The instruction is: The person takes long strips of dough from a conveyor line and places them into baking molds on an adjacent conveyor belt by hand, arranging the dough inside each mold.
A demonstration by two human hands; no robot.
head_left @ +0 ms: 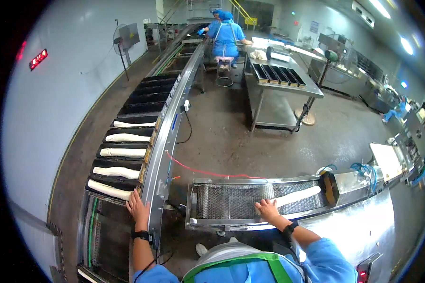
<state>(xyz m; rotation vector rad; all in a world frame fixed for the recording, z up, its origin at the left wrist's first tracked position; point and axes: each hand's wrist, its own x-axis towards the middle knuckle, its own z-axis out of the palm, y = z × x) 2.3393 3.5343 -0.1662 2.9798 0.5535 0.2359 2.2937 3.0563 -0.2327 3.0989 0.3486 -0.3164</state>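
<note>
A long white dough roll [295, 195] lies on the wire mesh conveyor in front of me. My right hand [269, 211] is at its left end, the fingers bent and closed around that end. To the left, my left hand [138, 208] rests with fingers stretched out at the right end of the nearest black pan [123, 181]. Its fingertips are by the end of the dough roll [108, 189] in that pan, and the hand grips nothing. Several more pans behind it each hold a dough roll [123, 152].
The pan conveyor [161, 137] runs away along my left, with dark pans [148, 89] farther up. The mesh conveyor [222, 200] ends at a metal housing [352, 185] on the right. A steel table [288, 92] bears more black pans. Co-workers in blue [225, 37] work at the back.
</note>
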